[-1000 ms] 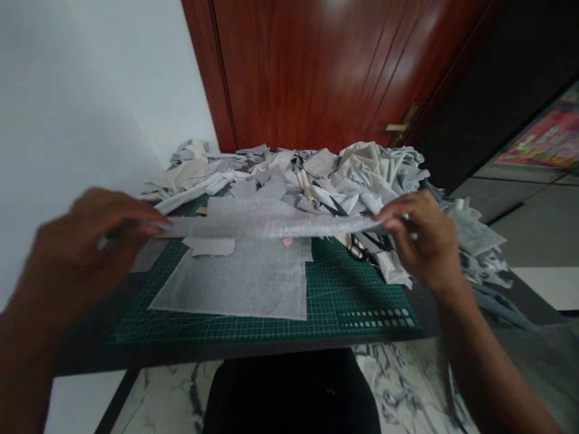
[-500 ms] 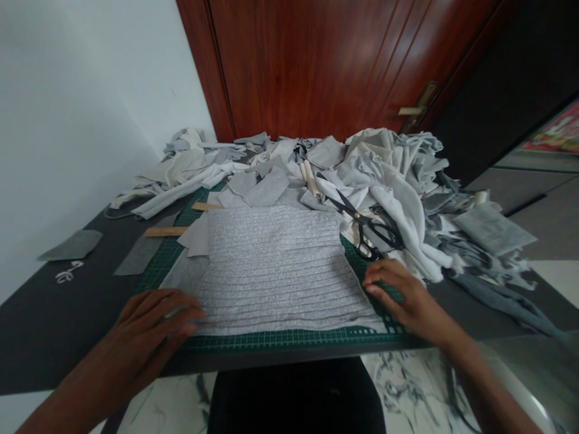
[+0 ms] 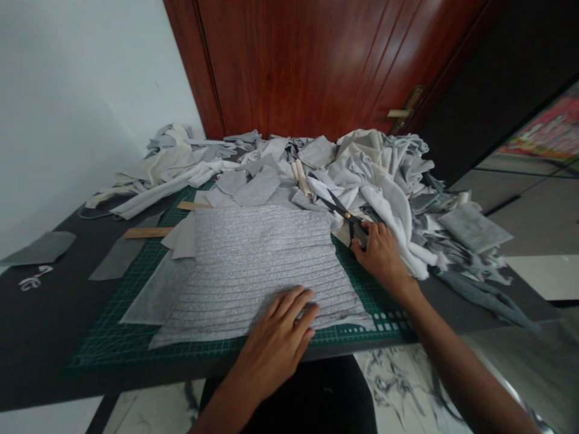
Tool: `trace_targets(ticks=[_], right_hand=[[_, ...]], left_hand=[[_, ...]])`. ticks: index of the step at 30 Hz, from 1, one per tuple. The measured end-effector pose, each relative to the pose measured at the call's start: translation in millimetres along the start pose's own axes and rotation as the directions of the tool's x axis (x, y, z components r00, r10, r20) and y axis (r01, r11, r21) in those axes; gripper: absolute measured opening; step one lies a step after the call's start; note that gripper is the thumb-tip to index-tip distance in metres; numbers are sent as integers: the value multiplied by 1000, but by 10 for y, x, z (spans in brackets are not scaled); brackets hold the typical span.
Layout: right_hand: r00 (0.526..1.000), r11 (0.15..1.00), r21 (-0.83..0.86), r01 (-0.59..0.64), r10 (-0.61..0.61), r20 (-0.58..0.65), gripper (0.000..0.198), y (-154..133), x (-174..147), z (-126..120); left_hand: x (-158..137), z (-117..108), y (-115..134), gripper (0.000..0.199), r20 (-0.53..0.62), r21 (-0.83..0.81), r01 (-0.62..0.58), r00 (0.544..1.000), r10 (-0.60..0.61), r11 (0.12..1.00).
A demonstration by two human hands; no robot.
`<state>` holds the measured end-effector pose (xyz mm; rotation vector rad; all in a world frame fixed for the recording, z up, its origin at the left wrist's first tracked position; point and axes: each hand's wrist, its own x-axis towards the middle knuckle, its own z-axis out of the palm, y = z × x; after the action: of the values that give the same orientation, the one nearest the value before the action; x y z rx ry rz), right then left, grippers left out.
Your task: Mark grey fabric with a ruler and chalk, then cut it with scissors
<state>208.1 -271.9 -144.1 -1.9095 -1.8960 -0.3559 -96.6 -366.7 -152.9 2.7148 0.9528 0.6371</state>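
A grey ribbed piece of fabric (image 3: 257,259) lies spread over a green cutting mat (image 3: 108,328). On the near edge of this fabric rests my left hand (image 3: 283,325), open, its fingers stretched out. My right hand (image 3: 380,253) is closed round the handles of a pair of black scissors (image 3: 346,214), and hides most of the handle loops. The blades point up and left, away from me, over the scraps behind the fabric. Under the fabric's left side, plain grey fabric pieces (image 3: 154,289) stick out.
A heap of grey and white scraps (image 3: 393,163) covers the back and right of the table. Two wooden strips (image 3: 147,232) lie at the left, near a grey scrap (image 3: 40,247) and white string (image 3: 35,278). A wooden door (image 3: 289,66) stands behind.
My left hand has moved right from the fabric's left edge to its near middle. My right hand has left the fabric's right edge, gone up, and taken hold of the scissors.
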Motion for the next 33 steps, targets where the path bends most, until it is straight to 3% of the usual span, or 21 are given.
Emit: trace_targets(ticks=[8, 12, 16, 21, 33], right_hand=[[996, 996, -89, 12, -4, 88, 38, 71, 40, -12], [992, 992, -119, 35, -20, 124, 45, 51, -4, -20], [996, 996, -90, 5, 3, 84, 55, 101, -46, -8], [994, 988, -148, -37, 52, 100, 52, 96, -55, -32], [987, 976, -213, -43, 74, 140, 48, 13, -14, -76]], left_hand=[[-135, 89, -18, 34, -33, 54, -29, 999, 31, 998], [-151, 126, -5, 33, -55, 67, -15, 998, 19, 998], [-158, 122, 10, 35, -49, 80, -13, 999, 17, 997], [-198, 95, 34, 38, -43, 93, -17, 999, 21, 996], [-162, 53, 91, 15, -136, -115, 85, 986, -100, 990]])
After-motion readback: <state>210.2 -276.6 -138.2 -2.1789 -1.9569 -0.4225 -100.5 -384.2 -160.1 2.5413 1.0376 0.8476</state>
